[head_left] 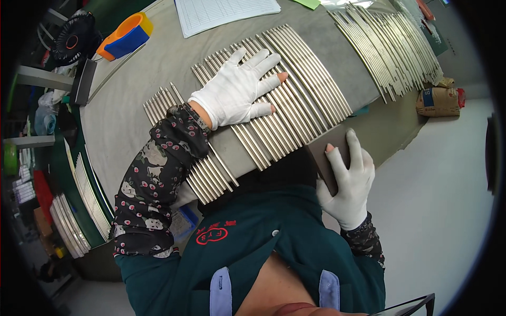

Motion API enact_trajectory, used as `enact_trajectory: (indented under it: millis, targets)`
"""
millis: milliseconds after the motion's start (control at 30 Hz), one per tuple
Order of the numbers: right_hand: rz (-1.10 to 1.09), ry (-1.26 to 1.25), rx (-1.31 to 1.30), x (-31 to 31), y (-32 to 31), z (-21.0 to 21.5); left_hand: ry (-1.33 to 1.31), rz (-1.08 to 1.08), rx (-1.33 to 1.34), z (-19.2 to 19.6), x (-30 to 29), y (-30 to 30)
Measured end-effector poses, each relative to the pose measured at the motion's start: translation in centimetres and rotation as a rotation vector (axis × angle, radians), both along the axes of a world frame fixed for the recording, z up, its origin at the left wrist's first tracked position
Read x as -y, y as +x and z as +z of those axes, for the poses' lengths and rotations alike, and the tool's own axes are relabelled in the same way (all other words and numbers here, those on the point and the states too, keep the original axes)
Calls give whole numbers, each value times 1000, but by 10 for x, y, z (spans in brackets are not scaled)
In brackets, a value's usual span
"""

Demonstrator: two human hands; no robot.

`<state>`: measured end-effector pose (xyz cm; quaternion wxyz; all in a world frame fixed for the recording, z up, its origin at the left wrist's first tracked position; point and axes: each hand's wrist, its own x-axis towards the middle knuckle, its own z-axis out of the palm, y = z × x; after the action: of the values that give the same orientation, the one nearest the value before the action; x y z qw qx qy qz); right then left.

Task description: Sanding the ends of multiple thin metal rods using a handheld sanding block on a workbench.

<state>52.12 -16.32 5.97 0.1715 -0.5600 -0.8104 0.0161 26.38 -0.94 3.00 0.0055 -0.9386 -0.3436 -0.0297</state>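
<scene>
My left hand (234,95), in a white glove with some fingertips bare, lies flat with fingers spread across a row of thin silvery metal rods (311,79). These rods lie side by side on the grey table (121,105). A smaller group of similar rods (211,176) lies to the left, partly under my left forearm. My right hand (352,181), also gloved, grips a dark flat-sided block (321,155) by its edges. The block is right by the near ends of the rods at the table edge; whether it touches them I cannot tell.
Another bundle of rods (390,50) lies at the far right, beside a brown paper package (438,101). A printed sheet (226,15) is at the back. At the far left are a blue, orange and yellow ring-shaped holder (126,37) and a black fan (74,39). More rods (68,226) lie lower left.
</scene>
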Motion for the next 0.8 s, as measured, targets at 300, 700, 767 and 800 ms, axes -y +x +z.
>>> enact_trajectory:
  millis: [300, 700, 767, 800]
  targets:
    - [35, 2, -28, -13, -3, -3, 18, 10, 6, -3, -6, 13]
    - [24, -21, -66, 0, -5, -7, 73, 24, -19, -1, -10, 20]
    - [29, -23, -62, 0, -7, -8, 83, 24, -9, -3, -8, 19]
    - [44, -20, -58, 0, -8, -8, 74, 23, -16, -2, -8, 19]
